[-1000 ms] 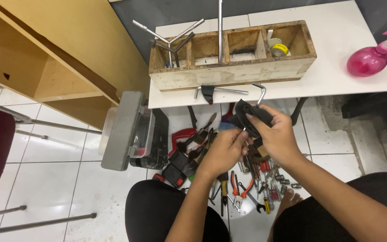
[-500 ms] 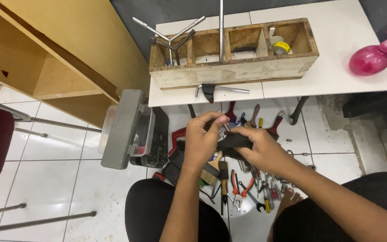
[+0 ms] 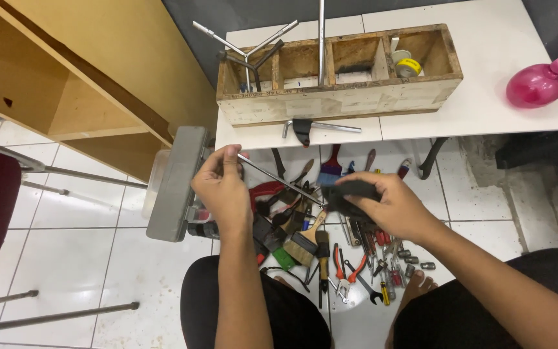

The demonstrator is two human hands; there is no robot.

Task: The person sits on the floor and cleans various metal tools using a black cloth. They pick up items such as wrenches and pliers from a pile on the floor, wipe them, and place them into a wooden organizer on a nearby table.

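Left hand: the left hand is raised over the floor tools, left of centre, its grip pinching the near-left end of a thin metal rod between thumb and fingertips.
Rod: it runs slanting from the left hand rightward to the black cloth, where its other end disappears.
Right hand: the right hand is closed around the black cloth, fingers pressed over the top of it; the cloth wraps the rod's right end.
Floor: a heap of tools lies under both hands on white tiles, with paintbrushes, pliers, screwdrivers and a red clamp among them.
Bench: the white bench stands at the far side, carrying a wooden tool box with several compartments; a metal handle with a black piece lies just in front of the box.
Far right: a pink spray bottle rests on the bench edge.
Left: a grey case sits beside the left hand, a wooden shelf beyond it.
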